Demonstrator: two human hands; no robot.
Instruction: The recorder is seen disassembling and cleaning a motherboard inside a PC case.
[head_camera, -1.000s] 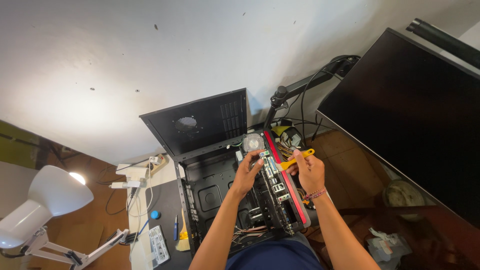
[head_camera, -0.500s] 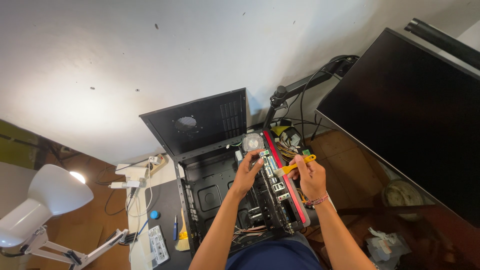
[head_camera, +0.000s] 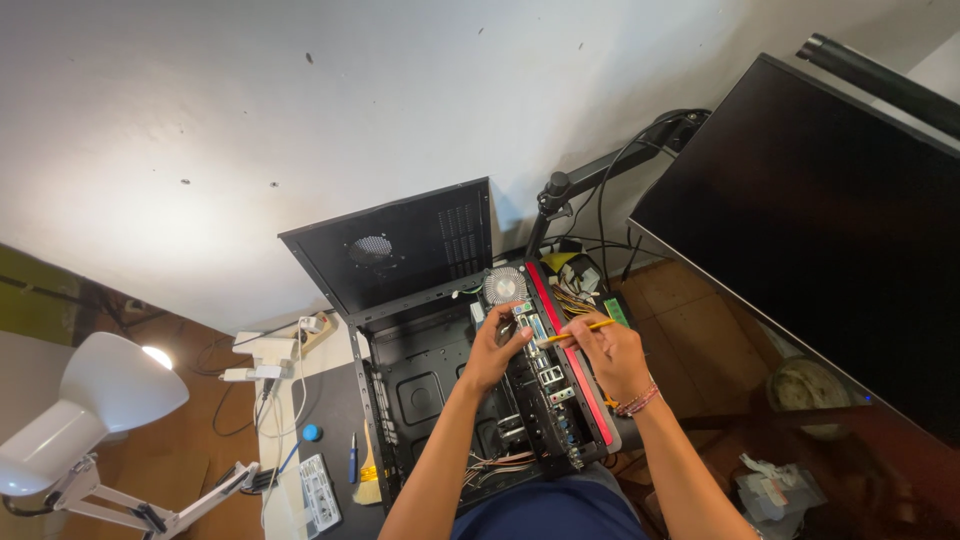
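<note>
Yellow-handled screwdriver (head_camera: 575, 331) in right hand (head_camera: 612, 355) over metal computer case (head_camera: 440, 375).

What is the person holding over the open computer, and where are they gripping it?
The right hand holds a yellow screwdriver by its handle end. The left hand rests on the motherboard, gripping nothing visible.

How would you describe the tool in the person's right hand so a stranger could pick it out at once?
Start at the open black computer case lying on the desk below the white wall. Both hands work over its circuit board; the right hand, with a beaded bracelet at the wrist, holds a thin yellow-handled screwdriver pointing toward the left hand. It is the only yellow stick-like thing above the board.
</note>
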